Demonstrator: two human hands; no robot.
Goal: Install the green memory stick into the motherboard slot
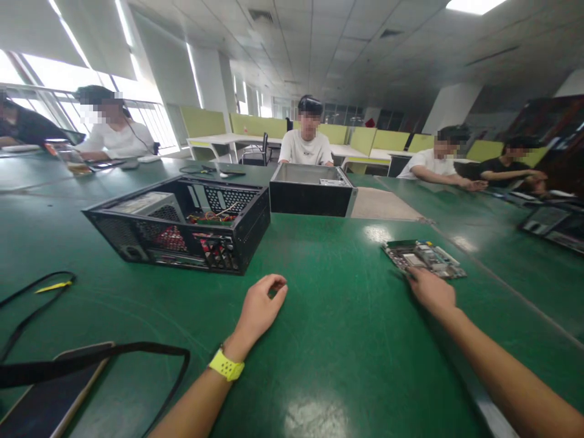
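My right hand (432, 289) has its fingers closed on the near edge of a motherboard (426, 260), right of the table's middle. The board lies low over the tabletop; whether it touches the table I cannot tell. My left hand (263, 304), with a yellow-green strap on the wrist, rests on the table. Its fingers are loosely curled, the thumb stands a little apart, and nothing shows in it. Beyond that hand, to the left, an open black computer case (182, 228) lies on its side, with a power supply (152, 205) and coloured cables inside.
Across the green table (328, 340), a person (305, 146) sits behind another computer case (312, 190). A phone (55, 392) and a black strap (137, 348) lie front left, near a thin cable (27, 322). Other people sit on both sides. A case (559, 225) stands far right.
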